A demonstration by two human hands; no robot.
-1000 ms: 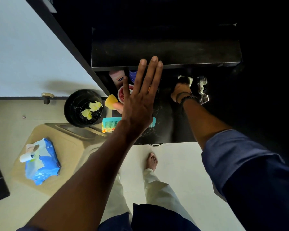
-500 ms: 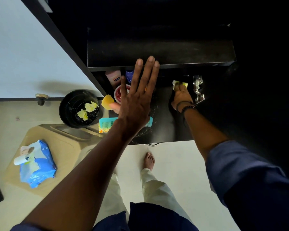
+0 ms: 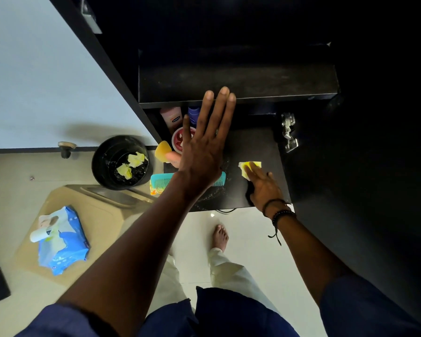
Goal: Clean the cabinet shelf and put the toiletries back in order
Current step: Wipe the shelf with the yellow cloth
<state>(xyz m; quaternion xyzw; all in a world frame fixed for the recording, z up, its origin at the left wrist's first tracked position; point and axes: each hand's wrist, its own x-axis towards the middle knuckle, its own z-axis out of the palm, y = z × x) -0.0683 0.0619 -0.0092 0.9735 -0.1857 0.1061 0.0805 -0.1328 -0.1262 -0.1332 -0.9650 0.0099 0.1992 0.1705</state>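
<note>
My right hand point(image 3: 263, 186) presses a crumpled yellow wipe point(image 3: 249, 167) flat onto the black lower shelf point(image 3: 258, 147), near its front right. My left hand point(image 3: 204, 147) hovers open with fingers spread, its fingertips at the front edge of the upper shelf point(image 3: 236, 81). Beneath and behind it toiletries crowd the shelf's left side: a pink bottle point(image 3: 171, 116), a dark blue bottle point(image 3: 193, 113), a red-and-white round tub point(image 3: 180, 139), a yellow sponge point(image 3: 162, 150) and a teal comb point(image 3: 163, 182), partly hidden by my wrist.
A black bin point(image 3: 120, 162) with used yellow wipes stands on the floor left of the cabinet. A blue wipes pack point(image 3: 61, 242) and a small white tube point(image 3: 38, 235) lie on a tan stool point(image 3: 102, 215). A metal hinge point(image 3: 288, 132) sits on the cabinet's right wall.
My right hand has slid the yellow wipe from the back of the lower shelf toward its front. My left hand has stayed raised and open.
</note>
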